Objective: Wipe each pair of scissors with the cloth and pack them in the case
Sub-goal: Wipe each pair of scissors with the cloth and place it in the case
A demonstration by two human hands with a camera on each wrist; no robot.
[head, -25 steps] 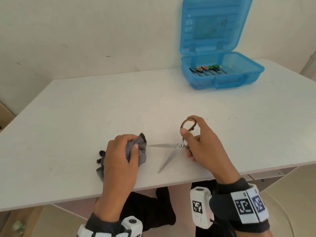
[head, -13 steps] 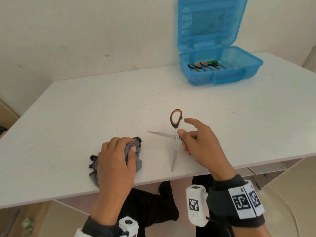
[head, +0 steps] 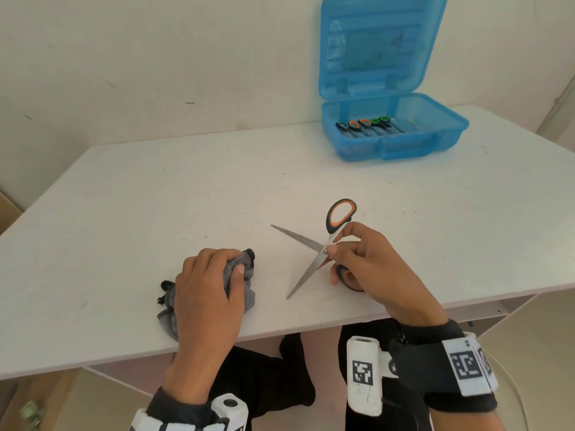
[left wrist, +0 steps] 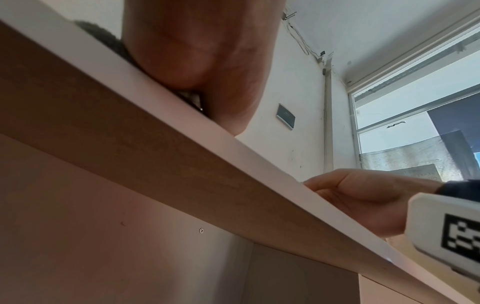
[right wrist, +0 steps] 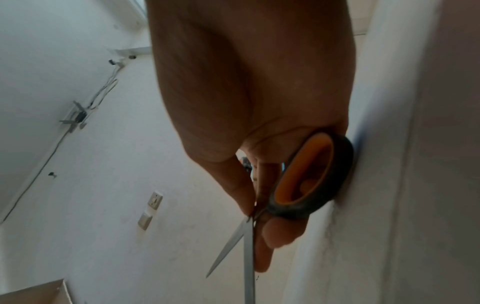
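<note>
Two hands work near the front edge of the white tabletop (head: 124,213), well apart from the open blue case (head: 395,141) at its far right. Left hand (head: 207,293) lies palm-down, fingers curled, its grip closed around the bunched grey cloth (head: 245,275). Right hand (head: 373,269) pinches the orange-handled scissors (head: 311,244) at the pivot, blades spread wide, the near handle on the tabletop.

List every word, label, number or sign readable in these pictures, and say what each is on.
No readable words or numbers.
Right wrist band: square black-and-white code markers; tiny characters at one corner, too small to read.
White wrist camera: a code marker, no text.
Wall plaque: blurred, unreadable.
Scissors and blue case: no label seen.
</note>
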